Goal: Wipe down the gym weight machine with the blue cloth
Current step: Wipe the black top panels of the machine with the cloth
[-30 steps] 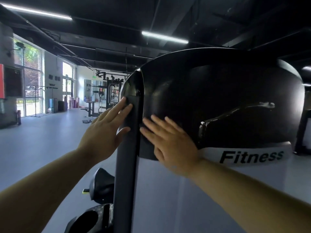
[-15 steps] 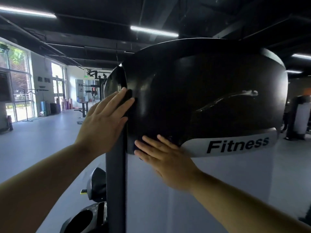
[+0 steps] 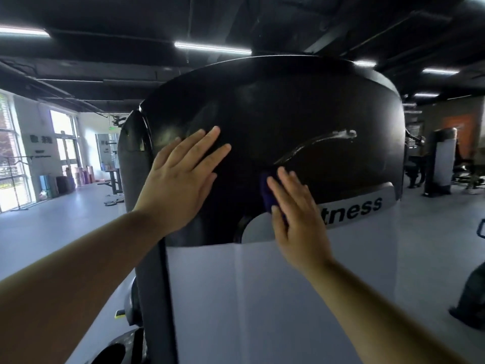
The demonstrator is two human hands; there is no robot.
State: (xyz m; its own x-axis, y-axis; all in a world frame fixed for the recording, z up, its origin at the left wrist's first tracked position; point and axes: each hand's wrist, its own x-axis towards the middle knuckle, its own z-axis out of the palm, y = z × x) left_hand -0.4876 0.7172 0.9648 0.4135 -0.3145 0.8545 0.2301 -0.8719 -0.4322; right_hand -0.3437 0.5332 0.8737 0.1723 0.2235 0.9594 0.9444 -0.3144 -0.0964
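Roughly midway, I would judge: the wipe is under way on the glossy black domed cover (image 3: 288,109) of the gym weight machine, but a pale, smeary streak (image 3: 328,139) shows up and to the right of the wiping hand, so that patch at least is left to do. Whether the white lower panel (image 3: 236,298), the grey band with dark lettering (image 3: 364,207) or the dark grey upright post (image 3: 154,285) have been cleaned cannot be told from how they look.

The small blue cloth (image 3: 267,191) sits low on the front of the cover, just above the grey band, with only its left edge peeking out. The right hand (image 3: 296,214) lies flat on it, fingers (image 3: 284,179) straight and close together, pressing it to the surface rather than gripping it. The left hand (image 3: 181,177) is braced flat on the cover to the left, holding nothing, its fingers (image 3: 210,139) straight and slightly spread.

Compared with half a second ago, the left hand has left the post's edge for the cover's front face. The right hand has slid right, now hiding the first letters of the lettering, and the cloth, unseen then, shows beneath it.
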